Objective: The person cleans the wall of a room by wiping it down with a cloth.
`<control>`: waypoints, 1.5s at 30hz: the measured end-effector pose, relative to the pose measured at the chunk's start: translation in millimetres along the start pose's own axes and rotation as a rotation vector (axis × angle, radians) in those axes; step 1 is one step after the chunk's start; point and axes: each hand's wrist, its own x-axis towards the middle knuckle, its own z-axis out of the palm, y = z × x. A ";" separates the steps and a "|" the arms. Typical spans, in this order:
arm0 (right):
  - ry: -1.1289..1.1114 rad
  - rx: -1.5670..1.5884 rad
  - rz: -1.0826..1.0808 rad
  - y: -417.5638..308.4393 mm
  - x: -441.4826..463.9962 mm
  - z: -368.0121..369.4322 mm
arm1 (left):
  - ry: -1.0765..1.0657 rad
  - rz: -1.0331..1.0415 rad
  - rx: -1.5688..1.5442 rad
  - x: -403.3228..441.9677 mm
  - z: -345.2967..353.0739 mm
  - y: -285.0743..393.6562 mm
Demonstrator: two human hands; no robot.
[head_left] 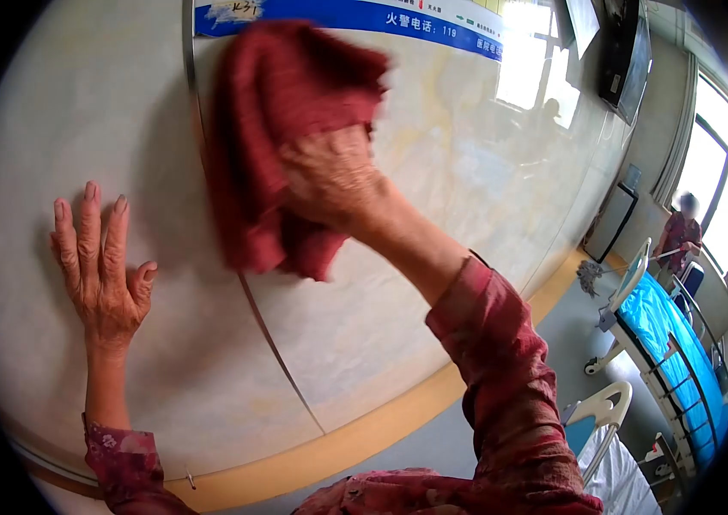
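Observation:
My right hand (334,176) grips a dark red cloth (274,103) against the glossy marble-patterned wall panel (433,172). The cloth spreads above and left of the hand and hangs down below it, covering part of a dark vertical seam between panels. Its lower folds look a little blurred. Further left, my left hand (105,262) lies on the wall with its fingers stretched upward and thumb out to the side, holding nothing. Just above the cloth runs a blue and white printed strip (364,23).
A hospital bed (669,343) with a blue cover stands at the right, with part of another bed (609,421) nearer. Behind them a person (682,232) holds a mop (589,276) by the window (716,163). A dark screen (626,60) hangs high on the wall.

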 end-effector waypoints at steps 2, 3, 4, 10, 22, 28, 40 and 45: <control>-0.093 0.008 -0.127 -22.2 9.5 -8.1 | 0.006 -0.007 -0.017 -0.6 1.2 0.0; -0.146 0.018 -0.159 -28.0 10.4 -11.4 | 0.014 -0.013 -0.032 -1.4 1.3 0.2; -0.227 0.027 -0.170 -31.3 9.1 -14.6 | 0.015 -0.014 -0.032 -3.0 1.0 -0.3; 0.214 -0.023 -0.292 -3.4 -79.8 24.6 | 0.003 -0.026 -0.035 -3.4 0.5 -1.3; 0.068 0.086 0.124 26.4 -72.0 0.9 | 0.035 0.011 -0.044 0.3 1.2 -0.4; 0.248 -0.020 -0.102 13.0 -114.5 17.1 | 0.001 0.019 -0.025 1.2 0.9 0.8; 0.089 0.047 -0.037 -2.3 -104.6 11.2 | -0.007 0.007 -0.026 2.1 1.1 1.4; -0.264 -0.005 0.089 2.9 -75.9 -9.5 | -0.011 -0.014 -0.022 2.6 1.0 2.6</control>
